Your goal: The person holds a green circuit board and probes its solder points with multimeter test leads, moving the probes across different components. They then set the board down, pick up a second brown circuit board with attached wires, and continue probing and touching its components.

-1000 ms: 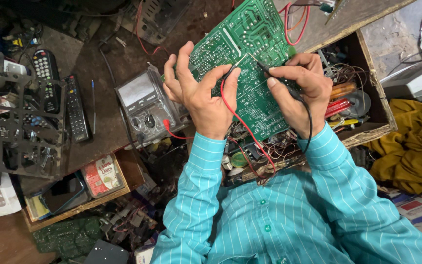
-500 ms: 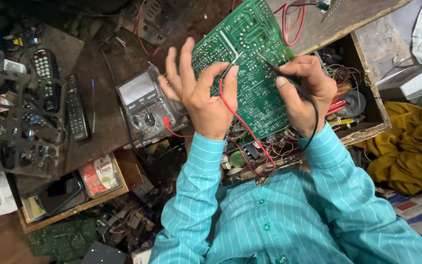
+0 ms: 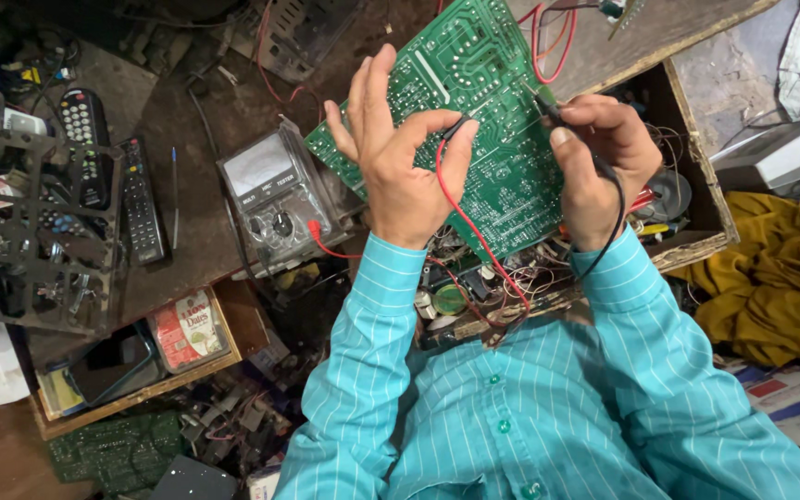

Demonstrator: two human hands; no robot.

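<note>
A green circuit board (image 3: 497, 139) lies tilted over a wooden box, solder side up. My left hand (image 3: 400, 153) rests on the board's left part and pinches a probe with a red lead (image 3: 474, 231) between thumb and forefinger, its tip on the board. My right hand (image 3: 599, 157) grips a black probe (image 3: 548, 106) with a black lead, tip touching the board near its upper right. Both leads trail down over the box toward my chest. An analogue multimeter (image 3: 275, 190) in a clear case sits just left of the board.
The wooden box (image 3: 696, 176) under the board holds loose wires and parts. Two remote controls (image 3: 113, 176) and a black plastic frame (image 3: 30, 231) lie at the left. A wooden tray (image 3: 141, 370) with small packets sits lower left. Yellow cloth (image 3: 770, 278) is bunched at the right.
Both hands and the board sit a little higher and further right in view. My left fingers have spread and lifted; the red probe stays pinched. The black probe has shifted slightly on the board.
</note>
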